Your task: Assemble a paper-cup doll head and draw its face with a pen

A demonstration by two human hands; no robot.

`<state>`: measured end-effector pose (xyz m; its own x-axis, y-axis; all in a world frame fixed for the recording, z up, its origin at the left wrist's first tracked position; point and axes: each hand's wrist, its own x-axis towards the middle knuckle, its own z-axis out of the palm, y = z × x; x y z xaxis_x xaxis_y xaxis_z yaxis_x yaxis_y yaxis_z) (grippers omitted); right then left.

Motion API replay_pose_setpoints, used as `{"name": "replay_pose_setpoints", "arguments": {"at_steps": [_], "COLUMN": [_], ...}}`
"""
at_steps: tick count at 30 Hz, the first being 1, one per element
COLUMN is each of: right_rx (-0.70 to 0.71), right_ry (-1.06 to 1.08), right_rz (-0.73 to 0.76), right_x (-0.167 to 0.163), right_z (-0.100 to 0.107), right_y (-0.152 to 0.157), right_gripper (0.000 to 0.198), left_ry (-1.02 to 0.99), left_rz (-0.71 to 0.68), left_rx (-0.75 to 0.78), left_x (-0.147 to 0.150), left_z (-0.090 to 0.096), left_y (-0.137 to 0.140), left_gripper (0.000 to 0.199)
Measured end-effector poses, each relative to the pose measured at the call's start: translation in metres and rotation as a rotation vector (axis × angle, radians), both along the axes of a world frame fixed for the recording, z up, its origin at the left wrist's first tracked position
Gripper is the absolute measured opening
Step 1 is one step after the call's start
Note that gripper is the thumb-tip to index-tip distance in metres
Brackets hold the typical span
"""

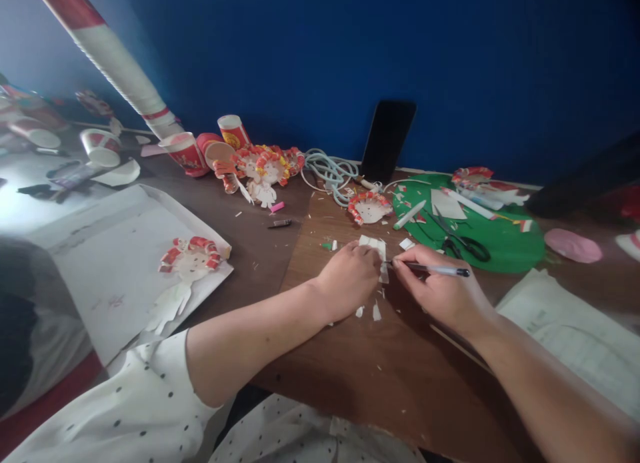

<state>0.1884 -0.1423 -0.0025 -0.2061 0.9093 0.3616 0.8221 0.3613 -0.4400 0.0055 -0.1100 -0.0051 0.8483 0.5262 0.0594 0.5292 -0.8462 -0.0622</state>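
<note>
My right hand (443, 289) is closed round a pen (440, 269) with a clear barrel and a dark end, its tip at the right edge of a small piece of white paper (373, 244). Across that paper lies my left hand (353, 281), fingers bent and pressing it to the brown table (320, 376); part of the paper is hidden beneath them. Small white scraps (377, 311) are scattered just below. Beyond my hands sits a white paper cut-out with a red curled rim (370, 208). Scissors (463, 239) with black handles rest to the right.
A green round sheet (515, 243) carries scraps and a white marker (410, 215). A dark phone (389, 139) leans on the blue wall. Red paper cups (185, 155) and a coiled pale cable (330, 169) are behind. At left is a white tray (120, 216); at right, papers (565, 329).
</note>
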Motion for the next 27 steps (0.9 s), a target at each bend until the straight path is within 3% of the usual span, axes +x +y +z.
{"name": "replay_pose_setpoints", "arguments": {"at_steps": [27], "right_rx": [0.068], "right_ry": [-0.007], "right_rz": [-0.006], "right_x": [-0.0019], "right_z": [-0.0005], "right_y": [-0.0027], "right_gripper": [0.009], "left_ry": [-0.014], "left_rz": [-0.020], "left_rx": [0.002], "left_x": [-0.0003], "left_z": [-0.0018], "left_y": [0.0008], "left_gripper": [0.019]}}
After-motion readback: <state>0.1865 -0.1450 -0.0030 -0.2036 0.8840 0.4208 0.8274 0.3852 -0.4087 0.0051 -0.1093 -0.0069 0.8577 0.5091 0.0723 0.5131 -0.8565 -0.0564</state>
